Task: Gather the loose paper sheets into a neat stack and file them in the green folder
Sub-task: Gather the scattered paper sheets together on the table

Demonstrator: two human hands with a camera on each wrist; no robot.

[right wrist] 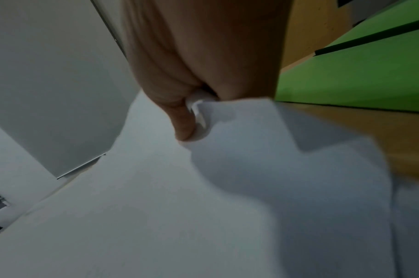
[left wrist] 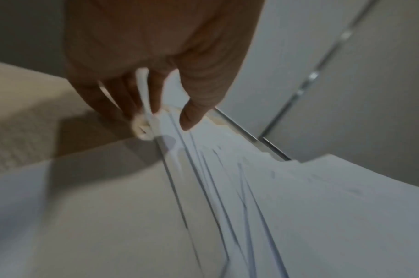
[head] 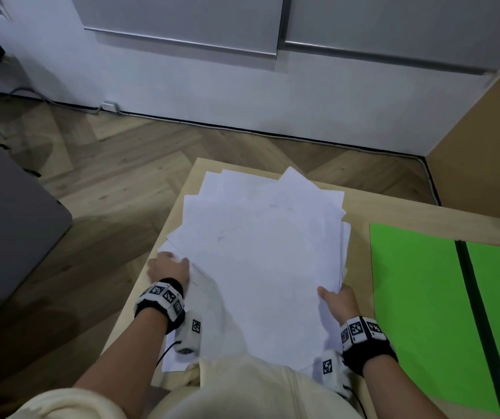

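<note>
We've got the paper sheets (head: 261,252) fanned out in a messy pile on the wooden table (head: 394,207), corners sticking out every which way. Our left hand (head: 168,267) pinches the pile's left edge, thumb on top and fingers (left wrist: 153,94) tucked between sheets. Our right hand (head: 341,302) grips the right edge near the bottom corner, thumb (right wrist: 182,120) clamped over the top sheet. The green folder (head: 424,313) lies open flat just right of the pile.
</note>
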